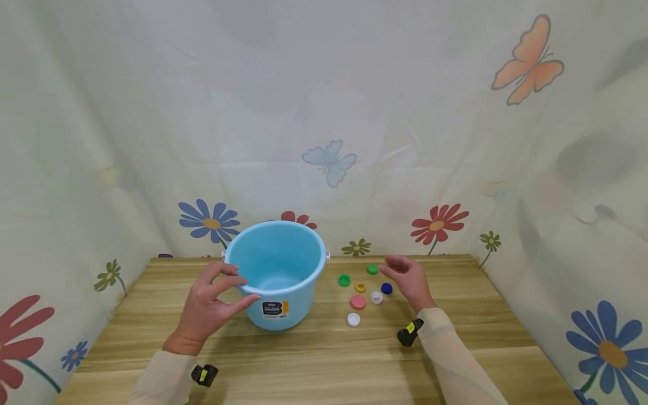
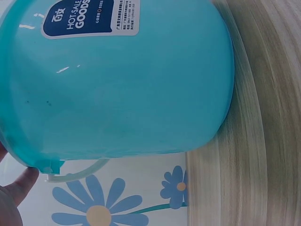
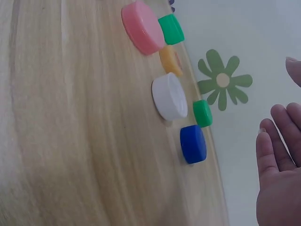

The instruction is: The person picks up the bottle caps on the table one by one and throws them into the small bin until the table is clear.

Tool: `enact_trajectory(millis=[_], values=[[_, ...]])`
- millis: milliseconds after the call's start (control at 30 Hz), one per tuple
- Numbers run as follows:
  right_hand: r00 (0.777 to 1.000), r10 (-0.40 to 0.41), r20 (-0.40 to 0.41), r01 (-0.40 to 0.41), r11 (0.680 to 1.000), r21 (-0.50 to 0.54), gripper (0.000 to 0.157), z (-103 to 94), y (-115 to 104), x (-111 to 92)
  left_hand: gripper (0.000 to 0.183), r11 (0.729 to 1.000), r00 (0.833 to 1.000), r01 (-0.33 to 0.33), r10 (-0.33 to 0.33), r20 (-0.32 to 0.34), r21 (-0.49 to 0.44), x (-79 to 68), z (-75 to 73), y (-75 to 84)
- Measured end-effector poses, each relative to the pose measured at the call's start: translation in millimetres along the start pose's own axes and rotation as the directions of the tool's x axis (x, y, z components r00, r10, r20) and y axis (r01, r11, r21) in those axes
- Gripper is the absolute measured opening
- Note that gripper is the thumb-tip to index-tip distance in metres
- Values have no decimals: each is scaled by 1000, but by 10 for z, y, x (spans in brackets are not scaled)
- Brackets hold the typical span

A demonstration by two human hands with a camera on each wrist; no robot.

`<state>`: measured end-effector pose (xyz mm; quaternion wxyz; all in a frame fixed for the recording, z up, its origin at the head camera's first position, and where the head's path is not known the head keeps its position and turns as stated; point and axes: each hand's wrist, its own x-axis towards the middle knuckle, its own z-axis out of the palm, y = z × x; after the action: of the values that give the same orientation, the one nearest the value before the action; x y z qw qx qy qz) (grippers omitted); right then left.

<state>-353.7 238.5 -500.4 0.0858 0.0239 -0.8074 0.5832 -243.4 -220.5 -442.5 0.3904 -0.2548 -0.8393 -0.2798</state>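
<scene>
A light blue plastic bucket [image 1: 301, 306] stands upright on the wooden table, with a printed label [image 2: 89, 19] on its front. My left hand [image 1: 210, 304] holds its rim at the left front, thumb outside and fingers over the edge. One finger [image 2: 23, 183] touches the rim by the handle hinge. To the bucket's right lie bottle caps: a pink one [image 1: 358, 302], a yellow one [image 1: 360, 287], a blue one [image 3: 193, 144], two green ones and two white ones. Just right of them hovers my right hand [image 1: 409, 279], fingers loosely bent and holding nothing.
The wooden table [image 1: 304, 371] ends at a pale curtain [image 1: 253, 112] printed with flowers and butterflies, which stands behind and along both sides. A thin white handle [image 2: 80, 174] hangs at the bucket's side. Each wrist wears a small black camera [image 1: 409, 333].
</scene>
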Motion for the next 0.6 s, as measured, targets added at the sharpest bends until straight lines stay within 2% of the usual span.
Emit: enact_trajectory(millis=[200,367,600], values=[[999,34,-26,-35,999,-34,54,-36,99,17,41,1000,1000,5,-5,5,-1,8,-3,10],[999,26,-27,-27,998,-52,56,-59,156,19,42,1000,1000,2,-2,3,1,9,-4,13],[997,54,-47,-57,997,-57,49,-70,201,20,36,1000,1000,-6,5,-6,-7,3,-2,4]])
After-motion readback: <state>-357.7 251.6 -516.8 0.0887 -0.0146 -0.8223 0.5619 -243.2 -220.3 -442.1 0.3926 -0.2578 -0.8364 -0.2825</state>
